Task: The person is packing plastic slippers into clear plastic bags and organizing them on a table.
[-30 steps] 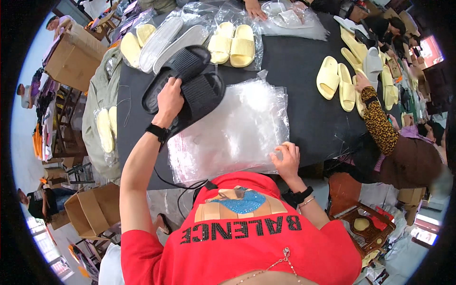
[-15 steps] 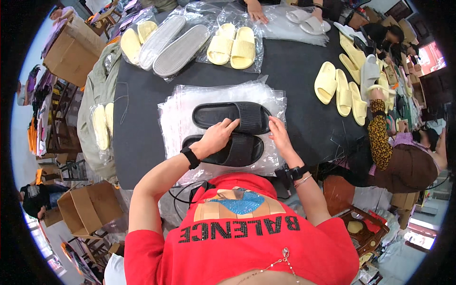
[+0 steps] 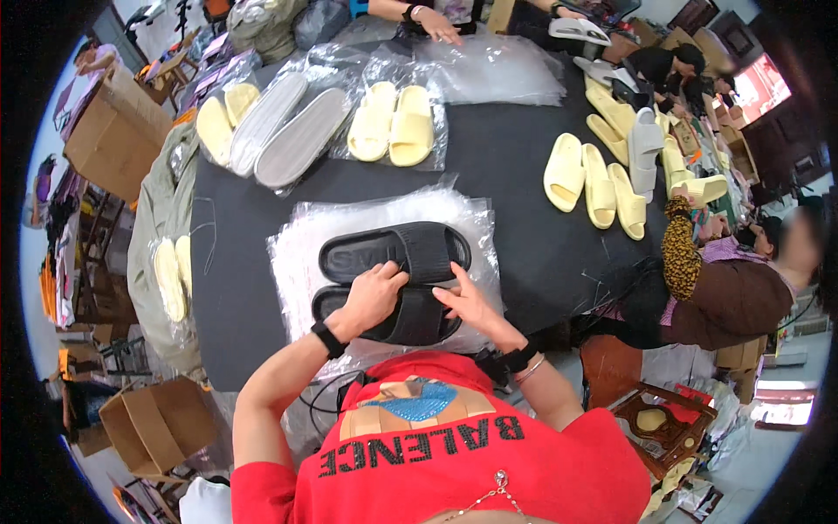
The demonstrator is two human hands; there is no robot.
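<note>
Two black slide slippers, the far one (image 3: 340, 255) and the near one (image 3: 330, 304), lie side by side with toes to the right on a stack of clear plastic bags (image 3: 292, 253). My left hand (image 3: 374, 297) reaches over the near slipper. Its bent fingers grip the inner edge of the far slipper by the strap. At the toe end, my right hand (image 3: 476, 307) has thumb and fingers apart, fingertips touching the far slipper's front and thumb near the gap between the pair. Much of the near slipper is hidden under my hands.
Bagged grey slippers (image 3: 301, 135) and bagged yellow slippers (image 3: 410, 127) lie across the black table (image 3: 489, 183). Loose yellow slippers (image 3: 600, 188) sit at right, near a co-worker's patterned sleeve (image 3: 681, 253). Opposite, another person's hand (image 3: 436, 26) rests by more plastic bags (image 3: 497, 74).
My view has shifted, so the table sits lower and leftward. My right hand has moved from the far slipper's toe tip toward the gap. Across the table, the white slippers have been lifted off the bags.
</note>
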